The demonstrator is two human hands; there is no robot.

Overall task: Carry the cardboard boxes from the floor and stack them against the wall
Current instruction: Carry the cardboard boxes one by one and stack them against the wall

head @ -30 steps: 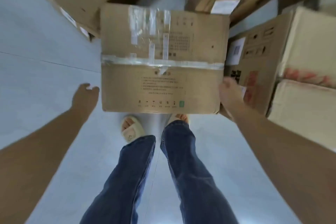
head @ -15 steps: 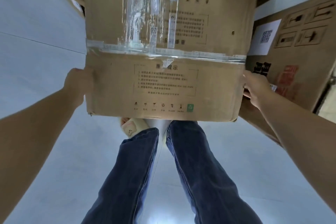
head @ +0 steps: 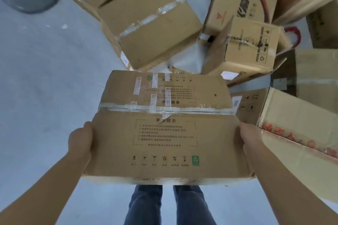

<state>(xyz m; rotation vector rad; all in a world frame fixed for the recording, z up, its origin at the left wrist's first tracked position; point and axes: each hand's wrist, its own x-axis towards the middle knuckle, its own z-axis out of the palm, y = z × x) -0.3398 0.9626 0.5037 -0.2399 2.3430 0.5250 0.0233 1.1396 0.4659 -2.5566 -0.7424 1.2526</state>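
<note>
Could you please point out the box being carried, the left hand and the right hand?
Carried box point(head: 165, 144): head view, middle of its printed top.
Left hand point(head: 80, 140): head view, back of hand.
Right hand point(head: 251, 139): head view, back of hand.

Matt brown corrugated cardboard box point(head: 165, 133), sealed with glossy clear plastic tape point(head: 164, 109).
Behind the box, more matt cardboard boxes point(head: 151, 22) are seen on a smooth pale grey floor point(head: 45, 78) with a faint sheen.

taped cardboard box point(head: 164, 129) | printed top up, level | off the floor; other boxes point(head: 151, 22) behind
</note>
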